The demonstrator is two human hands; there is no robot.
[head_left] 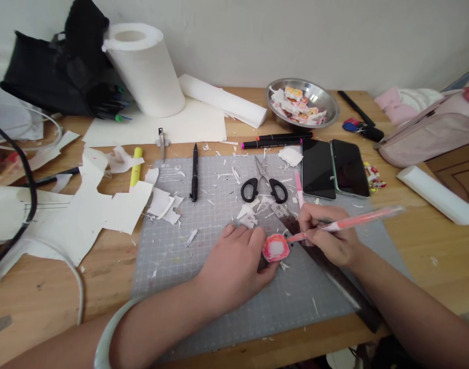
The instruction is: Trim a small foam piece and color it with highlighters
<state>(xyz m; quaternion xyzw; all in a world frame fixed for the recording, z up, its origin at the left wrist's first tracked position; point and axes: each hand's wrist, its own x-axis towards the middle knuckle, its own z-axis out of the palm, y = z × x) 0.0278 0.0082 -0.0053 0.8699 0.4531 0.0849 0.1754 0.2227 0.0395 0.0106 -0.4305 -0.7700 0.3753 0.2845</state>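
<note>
My left hand (238, 261) rests on the grey cutting mat (172, 266), its thumb and fingers closed on a small paper cutout (276, 248). The cutout is coloured pink and orange around a pale middle. In my right hand (330, 233) is a pink felt-tip pen (357, 218), its tip at the cutout's right edge. A metal ruler (334, 279) lies slantwise under my right hand. The pen's cap (299, 185), or a similar pink piece, sticks out beyond my right fingers. Scissors (263, 184) with black handles lie beyond my hands.
A steel bowl (322, 102) holds coloured paper pieces. Two phones (319, 169) lie at the mat's right edge, near two markers (272, 144). A black pen (195, 174) and paper scraps (165, 205) are on the left. A paper roll (145, 77) stands behind.
</note>
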